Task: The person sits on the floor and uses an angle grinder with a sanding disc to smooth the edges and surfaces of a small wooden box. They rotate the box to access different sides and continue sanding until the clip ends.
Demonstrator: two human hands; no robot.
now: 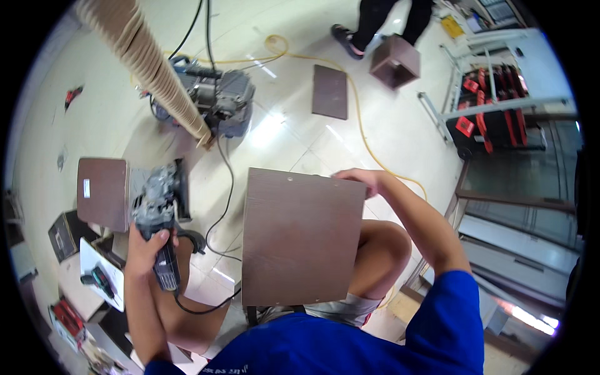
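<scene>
My left hand [147,249] is wrapped round the black body of a corded power tool [156,203], which looks like a biscuit joiner with a grey metal head and a flat black plate at its front. A square brown wood-grain panel [304,237] lies across my lap, with small pale marks near its far and near edges. At its far right corner, my right hand [364,181] grips the edge; part of the fingers is hidden behind it. Left of the tool stands a brown board or box [103,194] with a white label.
A grey machine like an air compressor [219,94] stands ahead, beside a ribbed beige hose [150,69]. A yellow hose [359,125] crosses the floor. Another brown panel [330,92] and an open brown box [395,62] lie near a person's legs [375,22]. A metal-framed cart [500,106] is at right.
</scene>
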